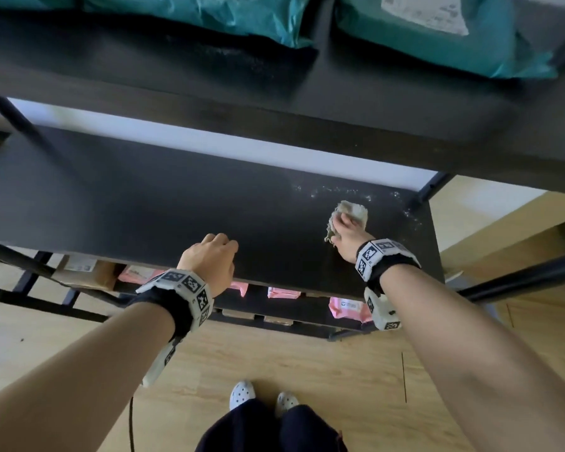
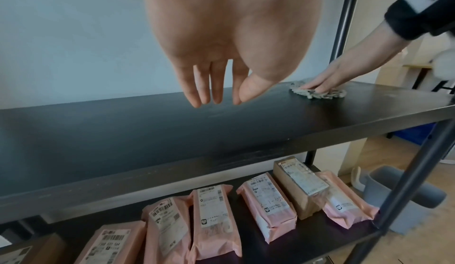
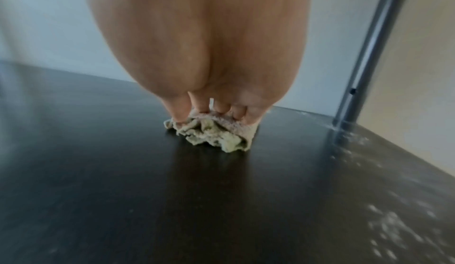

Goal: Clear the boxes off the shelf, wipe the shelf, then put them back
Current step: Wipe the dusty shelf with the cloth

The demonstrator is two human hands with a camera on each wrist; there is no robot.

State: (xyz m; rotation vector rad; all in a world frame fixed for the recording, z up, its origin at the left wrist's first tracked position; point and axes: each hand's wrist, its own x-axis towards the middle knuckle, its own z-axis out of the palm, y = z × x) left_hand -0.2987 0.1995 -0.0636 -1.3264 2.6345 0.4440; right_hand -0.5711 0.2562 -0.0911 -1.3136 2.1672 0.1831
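Observation:
The black shelf (image 1: 144,197) (image 2: 147,128) (image 3: 123,171) has no boxes on it. My right hand (image 1: 346,228) (image 2: 320,85) (image 3: 211,110) presses a crumpled grey-green cloth (image 1: 353,210) (image 2: 317,94) (image 3: 214,136) onto its far right part, fingers laid fairly straight on top. White dust specks (image 1: 346,190) (image 3: 384,219) lie along the back and right edge beyond the cloth. My left hand (image 1: 209,256) (image 2: 216,100) hovers over the shelf's front middle, fingers relaxed and holding nothing. Pink parcels (image 2: 211,219) (image 1: 346,306) and a brown box (image 2: 298,186) lie on the shelf below.
Teal bags (image 1: 209,14) sit on the shelf above, which overhangs the cleared one. A metal upright post (image 3: 364,54) (image 2: 344,15) stands at the back right corner, close to the cloth. On the wooden floor to the right is a grey bin (image 2: 399,194).

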